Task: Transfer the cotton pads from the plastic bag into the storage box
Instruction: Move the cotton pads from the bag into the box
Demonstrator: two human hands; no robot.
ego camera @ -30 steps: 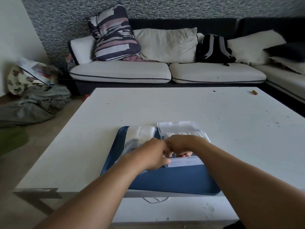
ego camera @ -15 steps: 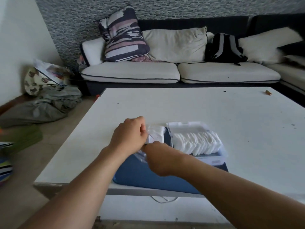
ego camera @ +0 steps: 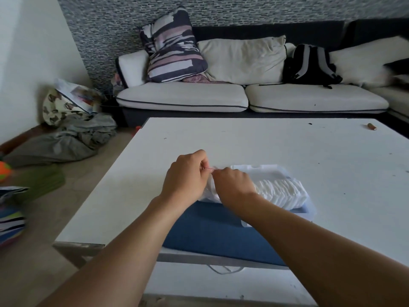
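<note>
Pinching the plastic bag [ego camera: 209, 191] top between them, left hand [ego camera: 184, 177] and right hand [ego camera: 232, 185] meet over the bench [ego camera: 287, 147]; one cotton pad row [ego camera: 281, 192] runs left-right inside one storage box [ego camera: 309, 210].

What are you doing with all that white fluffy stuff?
A person is working at a white table. Both hands, left hand and right hand, pinch the top of a clear plastic bag, seemingly to open it. Beside it, a storage box already holds a row of white cotton pads. Both sit on a blue tray.
</note>
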